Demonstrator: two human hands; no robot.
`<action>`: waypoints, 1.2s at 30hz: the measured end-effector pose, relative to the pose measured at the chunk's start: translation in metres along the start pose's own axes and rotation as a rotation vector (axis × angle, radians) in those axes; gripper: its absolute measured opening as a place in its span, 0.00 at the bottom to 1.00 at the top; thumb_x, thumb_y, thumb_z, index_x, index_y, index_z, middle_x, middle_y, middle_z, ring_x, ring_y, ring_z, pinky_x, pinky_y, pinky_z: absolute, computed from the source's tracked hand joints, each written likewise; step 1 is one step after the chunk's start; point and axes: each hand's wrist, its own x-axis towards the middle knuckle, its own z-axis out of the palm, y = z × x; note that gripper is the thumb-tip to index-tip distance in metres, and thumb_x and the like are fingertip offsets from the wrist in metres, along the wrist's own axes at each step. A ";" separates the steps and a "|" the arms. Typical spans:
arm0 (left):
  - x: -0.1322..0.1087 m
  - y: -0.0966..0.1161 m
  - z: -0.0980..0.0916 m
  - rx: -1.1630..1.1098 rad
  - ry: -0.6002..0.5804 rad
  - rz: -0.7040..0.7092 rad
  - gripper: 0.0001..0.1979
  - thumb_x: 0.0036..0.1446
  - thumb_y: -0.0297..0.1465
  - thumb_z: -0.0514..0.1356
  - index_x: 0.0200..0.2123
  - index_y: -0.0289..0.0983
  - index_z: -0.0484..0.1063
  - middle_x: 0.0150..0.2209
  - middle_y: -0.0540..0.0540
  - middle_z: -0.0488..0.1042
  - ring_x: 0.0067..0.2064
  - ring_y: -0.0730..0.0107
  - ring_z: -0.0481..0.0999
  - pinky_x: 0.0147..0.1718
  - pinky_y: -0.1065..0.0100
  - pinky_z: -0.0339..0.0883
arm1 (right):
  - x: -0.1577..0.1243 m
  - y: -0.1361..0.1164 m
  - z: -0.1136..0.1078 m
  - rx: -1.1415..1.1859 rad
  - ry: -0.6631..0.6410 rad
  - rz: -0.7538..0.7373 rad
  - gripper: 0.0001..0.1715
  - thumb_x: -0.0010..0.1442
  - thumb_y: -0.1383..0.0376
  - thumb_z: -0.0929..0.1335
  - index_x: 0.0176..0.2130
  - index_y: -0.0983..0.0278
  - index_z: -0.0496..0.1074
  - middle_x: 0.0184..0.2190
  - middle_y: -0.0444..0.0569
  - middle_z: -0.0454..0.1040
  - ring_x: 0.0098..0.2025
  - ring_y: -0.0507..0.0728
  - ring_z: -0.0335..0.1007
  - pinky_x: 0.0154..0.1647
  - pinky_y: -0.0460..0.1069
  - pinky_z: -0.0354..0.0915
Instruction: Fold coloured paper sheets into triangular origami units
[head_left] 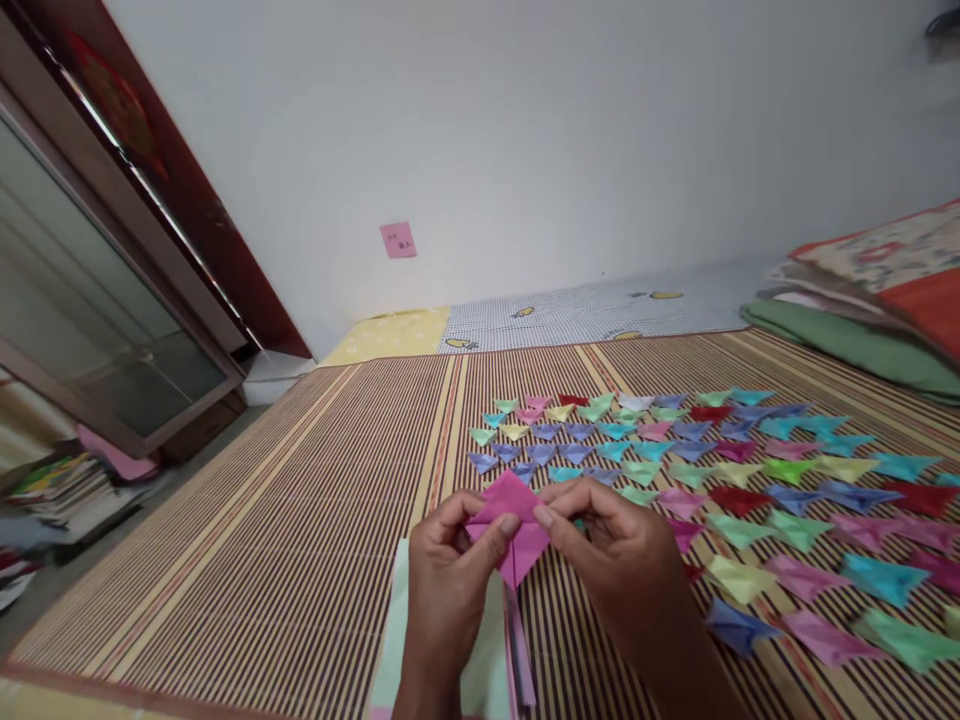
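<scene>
A bright pink square of origami paper (517,500), turned to a diamond and creased, is held up between both hands. My left hand (457,560) pinches its left side, the thumb lying over the front. At the right corner, my right hand (611,545) grips the paper between thumb and fingers. Below the hands lies a stack of paper sheets (495,650), pale green and pink, partly hidden by my left wrist. Rows of small folded paper shapes (739,536) in many colours spread over the striped mat to the right.
The striped bamboo mat (300,520) covers the bed. A pink note (397,240) is stuck on the white wall. Folded bedding (862,350) is piled at the far right. A glass-fronted cabinet (112,300) and books (60,490) are at left.
</scene>
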 end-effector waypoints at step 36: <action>-0.005 -0.011 0.015 -0.105 0.256 0.041 0.15 0.46 0.35 0.77 0.24 0.35 0.75 0.25 0.51 0.74 0.27 0.73 0.71 0.26 0.74 0.68 | -0.003 0.007 0.009 0.059 0.085 -0.018 0.11 0.62 0.63 0.71 0.28 0.61 0.71 0.34 0.47 0.77 0.39 0.58 0.75 0.44 0.53 0.69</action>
